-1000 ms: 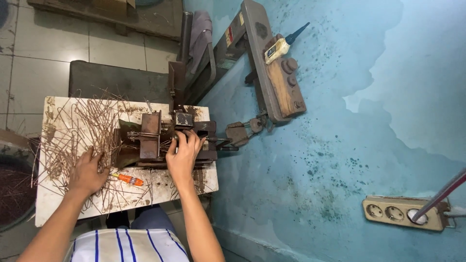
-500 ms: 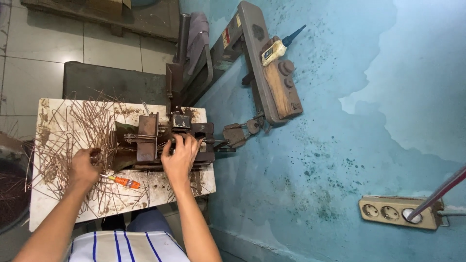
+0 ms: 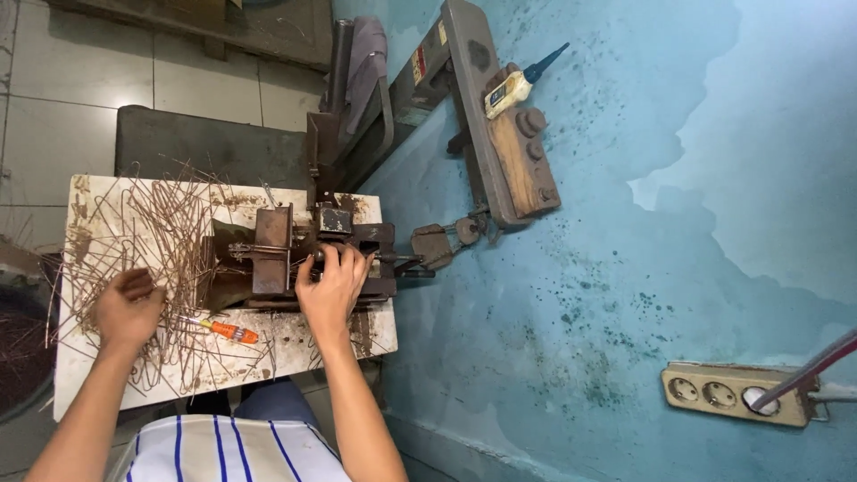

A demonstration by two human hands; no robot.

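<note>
My left hand [image 3: 128, 308] rests on a heap of thin rusty bent wires [image 3: 152, 232] spread over a white worktable [image 3: 80, 375], fingers curled into the wires. My right hand [image 3: 335, 281] lies on a rusty metal bending jig [image 3: 277, 254] at the table's right part, fingertips on its upper bar. Whether a wire is under those fingers is hidden. An orange-handled screwdriver [image 3: 230, 331] lies between my two hands.
A long lever arm [image 3: 486, 116] with a wooden block leans against the blue wall [image 3: 625, 268]. A small oil bottle [image 3: 513, 85] sits on it. A power strip [image 3: 736, 393] hangs on the wall at lower right. Grey floor tiles [image 3: 54, 116] lie beyond the table.
My left hand has slid left and slightly down across the wire heap. My right hand stays on the jig. The view has shifted a little.
</note>
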